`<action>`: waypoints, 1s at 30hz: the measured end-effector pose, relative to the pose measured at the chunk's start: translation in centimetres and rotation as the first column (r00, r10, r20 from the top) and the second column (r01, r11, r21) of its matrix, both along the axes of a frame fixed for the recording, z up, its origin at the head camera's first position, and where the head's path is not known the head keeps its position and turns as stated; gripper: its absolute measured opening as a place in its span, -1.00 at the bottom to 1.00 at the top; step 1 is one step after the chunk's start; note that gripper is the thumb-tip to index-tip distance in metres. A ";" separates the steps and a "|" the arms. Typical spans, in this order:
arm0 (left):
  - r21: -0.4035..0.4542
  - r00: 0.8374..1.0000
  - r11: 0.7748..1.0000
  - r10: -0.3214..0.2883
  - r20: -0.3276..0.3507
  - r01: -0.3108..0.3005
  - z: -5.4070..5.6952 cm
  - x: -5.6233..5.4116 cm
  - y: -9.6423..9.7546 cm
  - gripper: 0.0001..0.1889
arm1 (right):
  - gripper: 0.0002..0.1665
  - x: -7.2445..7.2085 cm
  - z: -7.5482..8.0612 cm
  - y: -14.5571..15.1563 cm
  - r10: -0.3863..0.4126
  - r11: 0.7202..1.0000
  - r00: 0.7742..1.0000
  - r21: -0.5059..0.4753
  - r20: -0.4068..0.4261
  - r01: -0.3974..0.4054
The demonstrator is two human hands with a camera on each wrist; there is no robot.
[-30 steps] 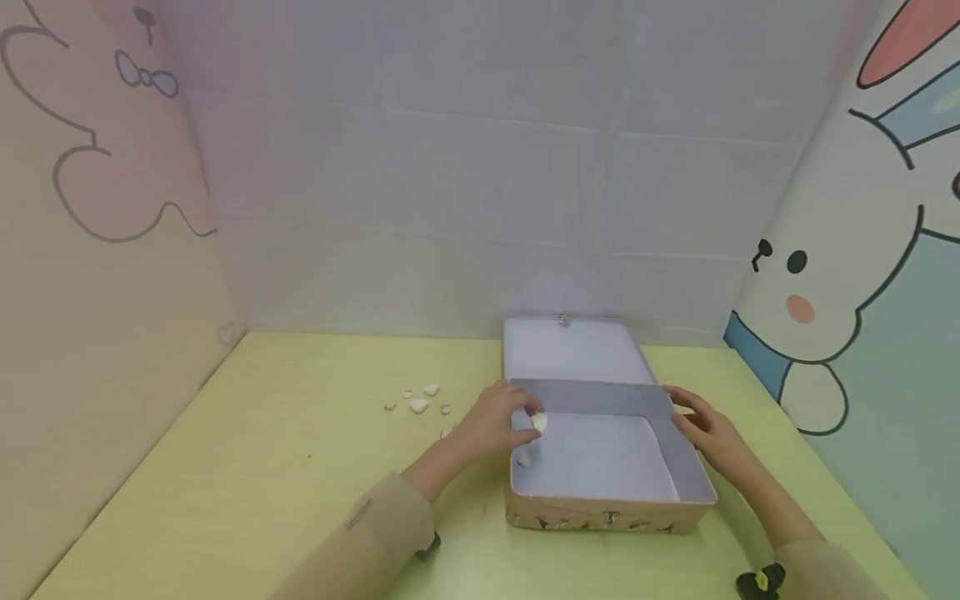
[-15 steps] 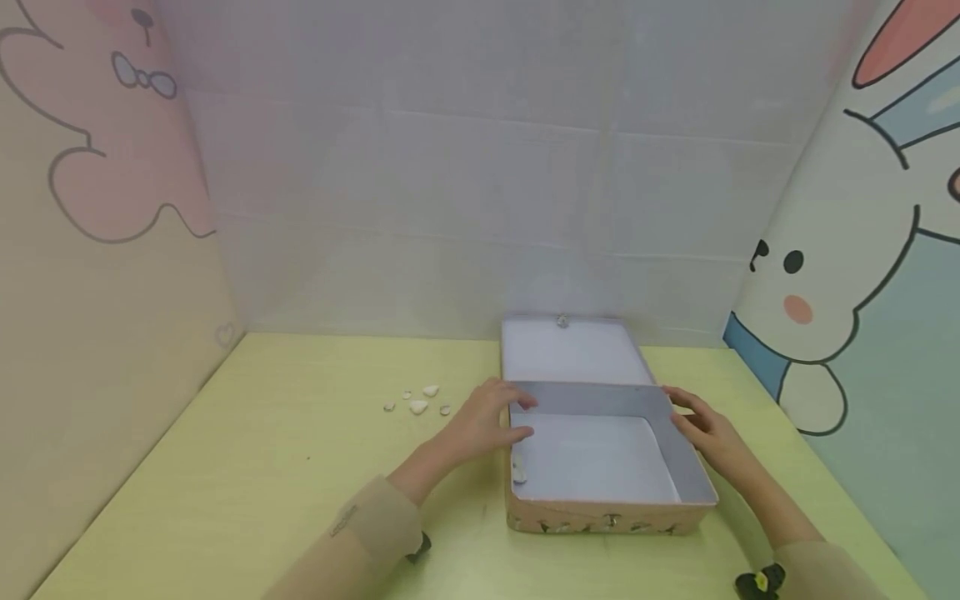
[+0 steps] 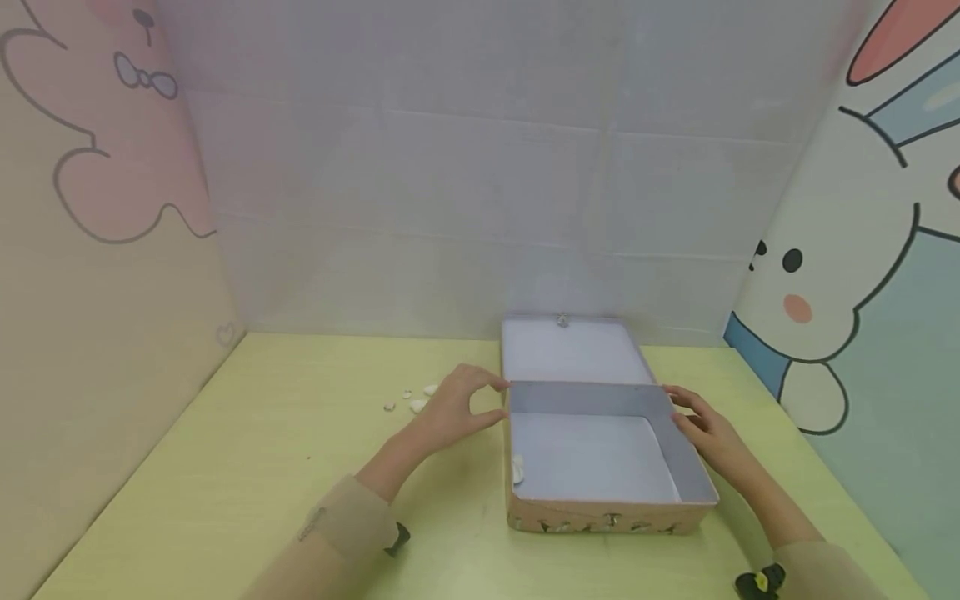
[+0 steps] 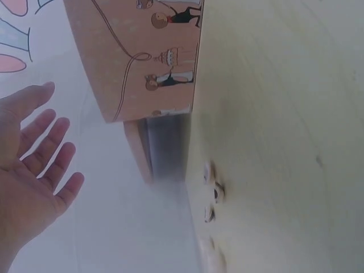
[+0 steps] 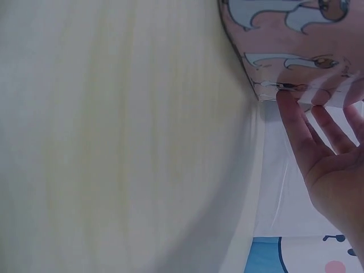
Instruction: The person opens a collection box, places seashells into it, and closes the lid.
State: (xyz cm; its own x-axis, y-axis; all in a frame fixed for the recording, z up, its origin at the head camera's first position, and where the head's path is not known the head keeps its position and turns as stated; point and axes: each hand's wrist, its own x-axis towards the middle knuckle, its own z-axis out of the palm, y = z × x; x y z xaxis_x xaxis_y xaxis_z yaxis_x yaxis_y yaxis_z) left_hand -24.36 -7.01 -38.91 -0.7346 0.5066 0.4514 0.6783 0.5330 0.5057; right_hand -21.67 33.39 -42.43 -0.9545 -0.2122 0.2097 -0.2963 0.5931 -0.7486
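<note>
My left hand [image 3: 450,410] is off the left edge of an open pink box [image 3: 611,515], thumb and fingers spread apart and holding nothing. In the left wrist view, the fingers stand free of the box's printed side. Inside the box, by its left wall, lie small white shell-like pieces [image 3: 517,471]. Several more small shells [image 3: 389,407] lie on the table, some partly hidden behind my left hand. At the box's right rim, my right hand [image 3: 708,433] rests with its fingertips on the outer wall; its fingers are fairly straight in the right wrist view.
The box's lid [image 3: 577,350] is folded back behind it, near the pale back wall [image 3: 420,208]. Cartoon-printed panels [image 3: 847,275] border the yellow table [image 3: 247,483] left and right. A black strap with a yellow mark [image 3: 760,581] is at the right wrist.
My left hand has let go of a white shell inside the box and drawn back leftward past the rim toward the shells on the table. The right hand stays in place.
</note>
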 end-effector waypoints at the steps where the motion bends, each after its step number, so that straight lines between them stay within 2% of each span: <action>1: 0.005 1.000 1.000 0.007 0.004 -0.007 0.1 -0.1 -0.3 -0.65 | -0.47 0.0 0.1 0.0 -0.002 1.000 1.000 0.015 -0.007 0.002; 8: 0.030 0.999 0.998 0.054 0.002 -0.054 0.0 -0.9 -2.5 -0.63 | -0.47 0.1 0.8 -0.2 -0.030 0.993 0.998 0.114 -0.055 0.036; 14: 0.039 0.995 0.995 0.096 -0.015 -0.096 -0.6 -1.8 -4.6 -0.59 | -0.49 0.0 0.5 -0.2 -0.055 0.988 0.996 0.142 -0.073 0.065; 21: 0.034 0.991 0.991 0.130 0.030 -0.131 -1.3 -2.5 -7.5 -0.55 | -0.51 0.0 0.6 -0.3 -0.051 0.990 0.996 0.129 -0.075 0.060; 30: -0.022 0.979 0.985 0.171 0.113 -0.170 -2.4 -3.4 -11.2 -0.50 | -0.50 0.1 0.6 -0.4 -0.060 0.987 0.996 0.142 -0.067 0.069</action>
